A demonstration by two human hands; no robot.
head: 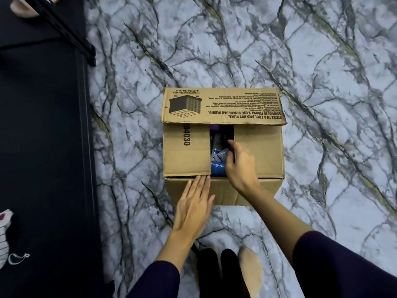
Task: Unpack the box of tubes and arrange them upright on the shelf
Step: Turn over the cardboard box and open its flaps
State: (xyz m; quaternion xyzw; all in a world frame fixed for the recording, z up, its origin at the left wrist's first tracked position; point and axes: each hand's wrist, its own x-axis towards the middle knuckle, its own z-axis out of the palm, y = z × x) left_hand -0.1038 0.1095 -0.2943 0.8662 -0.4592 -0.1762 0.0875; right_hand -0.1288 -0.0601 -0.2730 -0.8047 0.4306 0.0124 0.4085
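Already at cardboard box (pixel 223 147) on marbled floor (pixel 322 61): right hand (pixel 238 166) curls over right flap edge, tubes (pixel 219 155) visible in gap; left hand (pixel 193 203) flat against near wall. Best: fold both flaps fully back first.

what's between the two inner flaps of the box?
Head view: an open gap showing blue and white packs inside the box; right hand reaches into it.

The box's (pixel 223 147) far flap (pixel 222 105), printed upside down from here, reads "STORE IN A COOL AND DRY PLACE." and "SIMPAN DI TEMPAT YANG DINGIN DAN KERING." The left flap (pixel 185 151) shows "B4030" sideways. Smaller print is illegible.
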